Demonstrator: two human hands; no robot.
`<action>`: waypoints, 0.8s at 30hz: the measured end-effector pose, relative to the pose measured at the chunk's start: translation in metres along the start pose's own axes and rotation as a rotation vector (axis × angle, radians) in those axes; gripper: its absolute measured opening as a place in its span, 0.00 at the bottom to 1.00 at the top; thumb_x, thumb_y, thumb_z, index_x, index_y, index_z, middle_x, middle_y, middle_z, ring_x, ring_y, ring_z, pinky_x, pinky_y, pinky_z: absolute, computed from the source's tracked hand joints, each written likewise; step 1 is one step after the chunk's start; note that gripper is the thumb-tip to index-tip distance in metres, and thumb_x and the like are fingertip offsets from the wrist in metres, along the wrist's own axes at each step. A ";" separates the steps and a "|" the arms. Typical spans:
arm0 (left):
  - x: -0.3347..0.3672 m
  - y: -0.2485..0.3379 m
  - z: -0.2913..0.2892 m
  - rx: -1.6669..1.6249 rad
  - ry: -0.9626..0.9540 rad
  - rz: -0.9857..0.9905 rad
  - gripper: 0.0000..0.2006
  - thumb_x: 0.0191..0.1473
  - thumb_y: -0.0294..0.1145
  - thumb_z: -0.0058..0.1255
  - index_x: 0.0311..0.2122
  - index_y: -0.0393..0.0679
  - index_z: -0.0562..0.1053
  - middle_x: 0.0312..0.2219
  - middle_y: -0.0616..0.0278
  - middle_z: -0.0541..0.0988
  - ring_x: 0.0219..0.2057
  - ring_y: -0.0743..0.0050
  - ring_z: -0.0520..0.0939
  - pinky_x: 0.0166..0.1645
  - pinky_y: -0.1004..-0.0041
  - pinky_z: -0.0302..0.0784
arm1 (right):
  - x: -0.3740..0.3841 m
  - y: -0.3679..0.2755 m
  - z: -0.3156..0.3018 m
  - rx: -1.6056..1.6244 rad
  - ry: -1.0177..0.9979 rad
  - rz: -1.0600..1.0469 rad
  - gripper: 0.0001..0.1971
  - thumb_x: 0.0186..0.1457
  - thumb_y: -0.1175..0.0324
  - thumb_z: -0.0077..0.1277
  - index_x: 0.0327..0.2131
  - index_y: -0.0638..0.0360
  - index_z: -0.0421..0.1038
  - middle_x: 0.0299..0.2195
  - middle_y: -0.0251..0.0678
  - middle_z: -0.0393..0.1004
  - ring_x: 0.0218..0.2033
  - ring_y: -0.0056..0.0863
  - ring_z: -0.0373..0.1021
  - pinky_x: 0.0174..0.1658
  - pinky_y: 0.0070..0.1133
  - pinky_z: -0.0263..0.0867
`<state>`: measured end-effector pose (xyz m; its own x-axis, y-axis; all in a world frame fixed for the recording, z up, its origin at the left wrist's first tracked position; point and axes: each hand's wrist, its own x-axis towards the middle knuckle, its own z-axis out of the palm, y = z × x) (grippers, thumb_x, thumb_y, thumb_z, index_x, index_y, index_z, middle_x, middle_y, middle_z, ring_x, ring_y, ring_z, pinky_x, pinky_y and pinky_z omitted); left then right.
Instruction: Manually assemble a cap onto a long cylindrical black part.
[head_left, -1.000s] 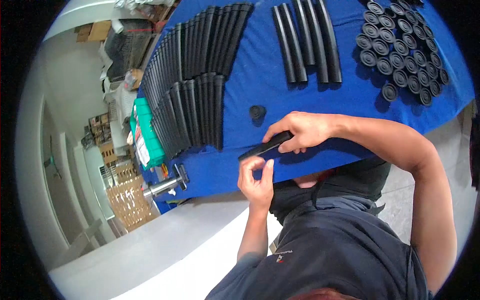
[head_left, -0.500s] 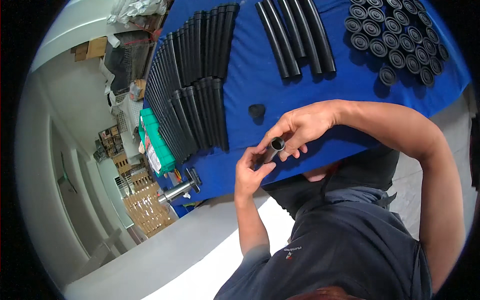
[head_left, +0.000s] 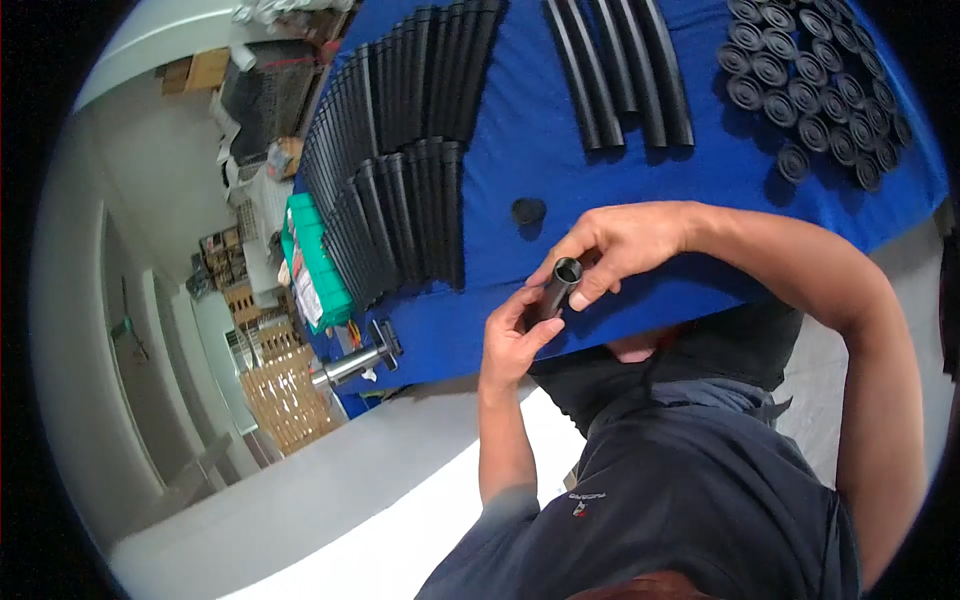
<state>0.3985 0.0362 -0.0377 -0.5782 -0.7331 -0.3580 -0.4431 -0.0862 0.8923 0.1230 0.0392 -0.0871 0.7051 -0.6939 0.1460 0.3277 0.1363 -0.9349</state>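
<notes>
A short-looking stretch of black tube (head_left: 560, 290) stands tilted near the table's front edge, its open round end facing up. My left hand (head_left: 516, 335) is wrapped round its lower part, thumb across the front. My right hand (head_left: 625, 250) curls round the upper end from the right, fingers behind the rim and thumb at the near side. The tube's lower end is hidden by my left hand. Just beyond my hands, a single black round cap (head_left: 527, 211) lies on the blue cloth (head_left: 500, 250).
Rows of black tubes with collared ends (head_left: 400, 210) fill the table's left. Several plain black tubes (head_left: 625, 75) lie at the far middle. Many black round caps (head_left: 805, 95) cluster at far right. A green crate (head_left: 318, 262) and a metal cylinder fixture (head_left: 355, 367) stand at the left edge.
The view has shifted slightly. My hands still hold the tube; its open end shows a little more upright, and my right thumb has moved slightly against its side.
</notes>
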 end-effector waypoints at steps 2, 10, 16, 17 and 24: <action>-0.003 -0.009 0.009 -0.163 0.042 0.032 0.20 0.54 0.25 0.59 0.53 0.39 0.71 0.42 0.55 0.79 0.47 0.64 0.78 0.57 0.63 0.72 | -0.001 0.001 0.001 -0.267 0.089 -0.057 0.32 0.50 0.58 0.65 0.56 0.63 0.69 0.34 0.39 0.75 0.35 0.26 0.71 0.41 0.23 0.69; 0.004 0.000 0.032 -0.967 0.369 0.183 0.14 0.60 0.32 0.54 0.49 0.44 0.71 0.46 0.51 0.79 0.54 0.55 0.76 0.59 0.50 0.71 | -0.003 -0.013 0.006 -0.145 0.115 0.172 0.27 0.56 0.65 0.58 0.57 0.64 0.67 0.30 0.39 0.76 0.28 0.22 0.72 0.31 0.19 0.71; -0.017 -0.015 0.044 -0.081 0.397 -0.162 0.12 0.59 0.34 0.58 0.40 0.36 0.72 0.26 0.56 0.81 0.26 0.68 0.81 0.31 0.73 0.76 | -0.001 -0.005 0.004 -0.287 0.192 0.153 0.21 0.58 0.68 0.54 0.54 0.67 0.69 0.21 0.37 0.74 0.19 0.20 0.71 0.23 0.19 0.70; -0.017 -0.015 0.043 0.143 0.494 -0.071 0.16 0.53 0.31 0.64 0.42 0.37 0.72 0.31 0.54 0.80 0.31 0.64 0.81 0.36 0.69 0.76 | 0.000 -0.003 0.005 -0.294 0.197 0.133 0.21 0.58 0.68 0.54 0.53 0.69 0.69 0.19 0.37 0.74 0.17 0.21 0.70 0.22 0.20 0.68; 0.017 -0.007 0.039 0.760 0.444 0.335 0.27 0.42 0.26 0.67 0.49 0.39 0.69 0.45 0.51 0.77 0.45 0.51 0.79 0.52 0.60 0.72 | 0.000 -0.008 0.007 -0.322 0.163 0.186 0.23 0.56 0.71 0.55 0.55 0.65 0.69 0.24 0.38 0.76 0.22 0.21 0.73 0.27 0.20 0.71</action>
<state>0.3648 0.0508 -0.0611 -0.5116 -0.8438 0.1619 -0.7200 0.5239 0.4551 0.1245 0.0433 -0.0776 0.6166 -0.7846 -0.0643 -0.0285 0.0594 -0.9978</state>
